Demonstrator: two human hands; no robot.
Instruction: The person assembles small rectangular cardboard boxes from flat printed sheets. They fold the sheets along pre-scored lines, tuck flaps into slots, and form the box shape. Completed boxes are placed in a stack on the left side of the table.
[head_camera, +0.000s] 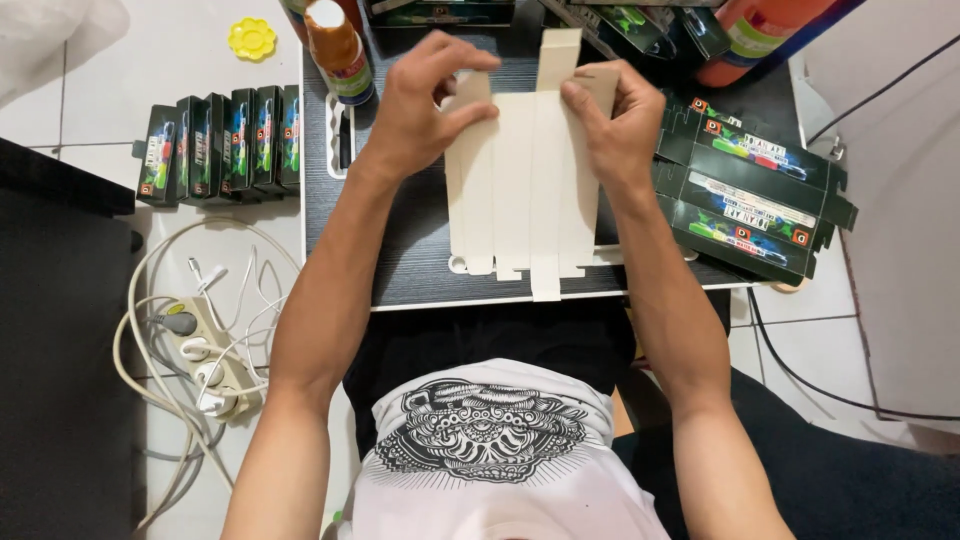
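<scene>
Carton blank (525, 185), plain side up, flat on desk (420, 250), pinched along top edge by left hand (420, 100) and right hand (615, 125) for folding; unfolded stack (755, 205) just beside right hand.

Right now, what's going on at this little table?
A person holds a flat, unfolded white carton blank over a small dark table, left hand pinching its top left corner, right hand gripping the top right edge. A stack of flat printed cartons lies at the right, and a row of finished dark boxes stands on the floor at the left.
</scene>
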